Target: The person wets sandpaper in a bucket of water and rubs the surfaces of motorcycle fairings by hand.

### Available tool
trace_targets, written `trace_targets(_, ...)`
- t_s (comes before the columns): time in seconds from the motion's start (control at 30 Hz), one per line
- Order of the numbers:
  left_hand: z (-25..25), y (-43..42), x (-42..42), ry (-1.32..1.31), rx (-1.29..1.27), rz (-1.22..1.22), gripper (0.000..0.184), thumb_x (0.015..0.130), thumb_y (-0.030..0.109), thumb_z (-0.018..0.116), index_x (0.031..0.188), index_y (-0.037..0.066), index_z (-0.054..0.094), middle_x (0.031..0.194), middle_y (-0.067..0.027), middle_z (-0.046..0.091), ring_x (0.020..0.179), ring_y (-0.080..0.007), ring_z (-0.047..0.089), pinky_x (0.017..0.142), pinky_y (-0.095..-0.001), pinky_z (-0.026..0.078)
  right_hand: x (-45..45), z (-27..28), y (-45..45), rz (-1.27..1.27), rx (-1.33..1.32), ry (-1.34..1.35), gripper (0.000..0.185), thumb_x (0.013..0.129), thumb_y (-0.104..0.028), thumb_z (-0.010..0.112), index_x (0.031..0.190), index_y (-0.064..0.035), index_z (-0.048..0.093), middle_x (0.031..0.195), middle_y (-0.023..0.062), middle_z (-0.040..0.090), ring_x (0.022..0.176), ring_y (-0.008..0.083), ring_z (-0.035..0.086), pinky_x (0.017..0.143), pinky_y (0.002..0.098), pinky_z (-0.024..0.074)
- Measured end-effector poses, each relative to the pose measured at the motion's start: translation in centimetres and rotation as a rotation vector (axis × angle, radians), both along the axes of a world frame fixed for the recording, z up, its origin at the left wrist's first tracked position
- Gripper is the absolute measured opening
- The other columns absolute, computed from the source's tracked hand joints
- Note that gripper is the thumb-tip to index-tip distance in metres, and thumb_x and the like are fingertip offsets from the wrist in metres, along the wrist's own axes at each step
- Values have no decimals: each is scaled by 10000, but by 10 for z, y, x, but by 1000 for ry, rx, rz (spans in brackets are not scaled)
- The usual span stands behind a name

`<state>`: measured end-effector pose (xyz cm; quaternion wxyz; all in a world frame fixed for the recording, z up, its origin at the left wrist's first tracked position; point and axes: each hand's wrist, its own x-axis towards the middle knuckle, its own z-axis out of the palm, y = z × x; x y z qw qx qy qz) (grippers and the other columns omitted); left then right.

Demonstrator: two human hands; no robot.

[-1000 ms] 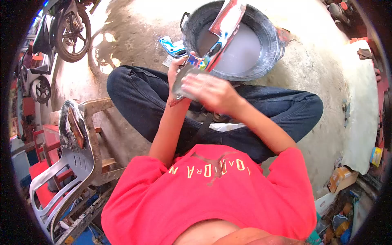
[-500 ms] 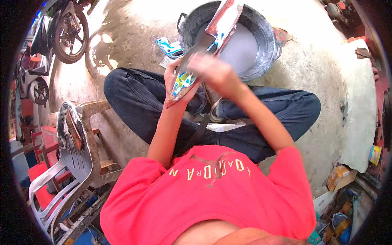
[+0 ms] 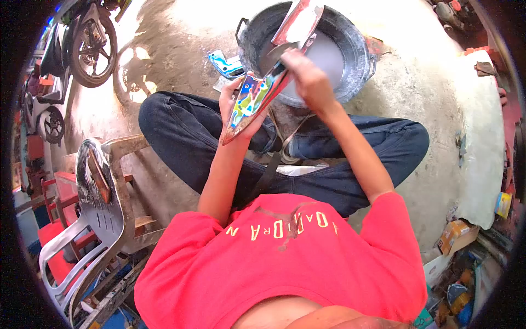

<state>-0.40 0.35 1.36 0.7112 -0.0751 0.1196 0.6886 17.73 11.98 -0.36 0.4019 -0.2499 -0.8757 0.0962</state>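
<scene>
Glossy, multicoloured bodywork panel (image 3: 253,101), narrow and red-edged, lies across the left hand (image 3: 229,104), which cradles it from beneath with the thumb up along its near side. Its underside fingers are mostly hidden, so how firmly they close I cannot tell. Beyond that grip, the right hand (image 3: 313,82) has its fingers close together, pressing a thin grey pad (image 3: 280,51) onto the panel's face; motion blurs the fingertips, and whether the thumb pinches the pad I cannot tell.

What has just changed is the right hand's place: it has slid away from the left grip, up the panel towards the broad end, baring the bright patterned stretch beside the left thumb. I take this to mean that the rubbing now works on the farther part, while the left hand serves as the anchor.

The panel's tapered tip points back towards the body, just over the left wrist. Its long axis runs aslant from there, away and to the right, and the broad end reaches out above the dark basin (image 3: 363,57) of cloudy water (image 3: 327,60). Left of the basin, ahead of the left hand, a smaller shiny panel piece (image 3: 223,64) rests near the rim, on the concrete floor (image 3: 181,60)
</scene>
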Motion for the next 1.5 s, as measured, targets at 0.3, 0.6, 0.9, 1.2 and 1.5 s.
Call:
trace_targets(0.3,-27,0,-22,77,29,-98,361,965,261,518,1208,15,620,1111,-185,714,1028,-315,701,911,-471,570,-17,30,-80,451,80,35,369,881,-105,600,1244,-61,658,1280,135,673,1177,276,665,1018,411,537)
trace_targets(0.6,-18,0,-12,253,38,11,295,931,227,542,1088,16,675,1008,-166,731,960,-301,711,930,-441,551,-22,26,-92,305,30,76,443,810,10,634,1251,-36,656,1257,160,679,1187,317,655,1045,429,517)
trace_targets(0.9,-1,-1,1,-13,75,-16,356,976,265,513,1165,-8,640,1076,-163,722,1033,-298,699,927,-431,564,1,3,-7,-36,-39,11,394,864,-39,573,1252,-30,640,1277,206,654,1209,342,632,1027,428,520)
trace_targets(1.2,-21,0,-10,83,249,-71,354,977,264,508,1162,-13,629,1113,-171,706,1022,-288,686,934,-437,545,-22,31,-73,310,33,48,405,851,1,573,1242,-58,662,1289,138,664,1209,289,646,1056,420,512)
trace_targets(1.5,-26,1,-30,54,30,-183,308,946,230,569,1150,10,636,1104,-161,707,1029,-302,690,936,-466,552,-23,40,-104,405,-29,46,418,856,5,573,1266,-43,641,1314,178,642,1227,320,628,1076,437,495)
